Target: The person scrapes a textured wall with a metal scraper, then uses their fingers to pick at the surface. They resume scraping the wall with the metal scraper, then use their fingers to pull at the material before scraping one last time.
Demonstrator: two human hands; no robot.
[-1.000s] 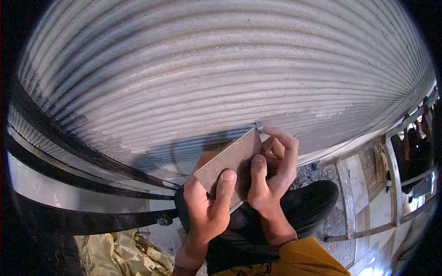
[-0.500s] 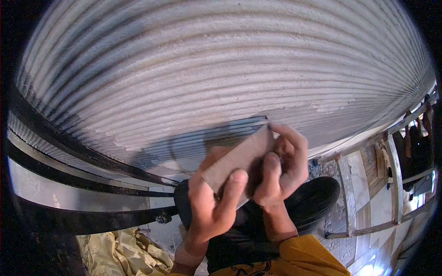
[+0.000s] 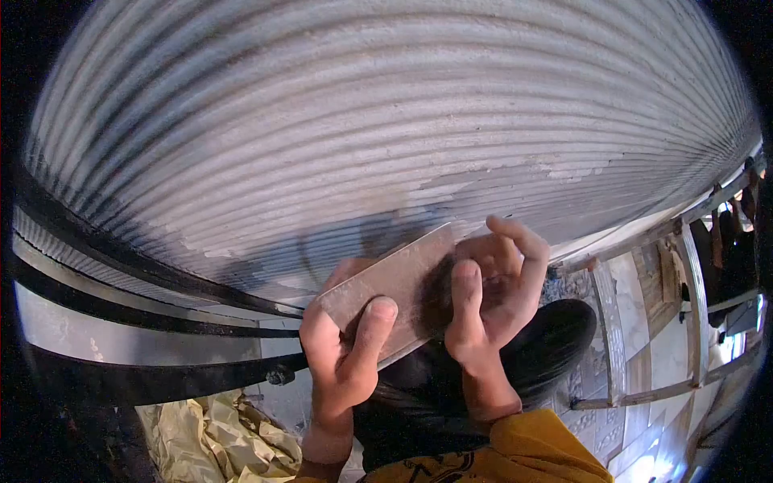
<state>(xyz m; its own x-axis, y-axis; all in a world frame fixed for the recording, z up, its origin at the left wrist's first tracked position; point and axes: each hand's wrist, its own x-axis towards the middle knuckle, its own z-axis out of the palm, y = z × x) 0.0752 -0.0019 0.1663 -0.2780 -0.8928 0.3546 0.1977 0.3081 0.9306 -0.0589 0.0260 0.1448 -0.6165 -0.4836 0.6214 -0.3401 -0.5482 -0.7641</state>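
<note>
A flat, brownish-grey rectangular piece (image 3: pixel 415 278) is held at a slant in front of a ribbed, whitish wall surface (image 3: pixel 386 121). My left hand (image 3: pixel 346 338) grips its left end, thumb on the near face and fingers behind. At its right end, my right hand (image 3: pixel 495 298) has its thumb against the piece and its index finger raised; its other fingers are partly hidden in shadow. Patches of bluish-grey ribbing (image 3: pixel 338 249) show low on the wall, behind the piece.
Black curved bars (image 3: pixel 161 378) run along the left. Crumpled yellowish paper (image 3: pixel 213 443) lies at the lower left. A metal ladder (image 3: pixel 608 338) rests over the tiled floor (image 3: pixel 636 282) at the right. My dark-clothed knee (image 3: pixel 564 338) is below the hands.
The piece and my left hand have moved a little left. My right index finger has lifted off the piece's upper corner and extended, and the hand looks more open.
</note>
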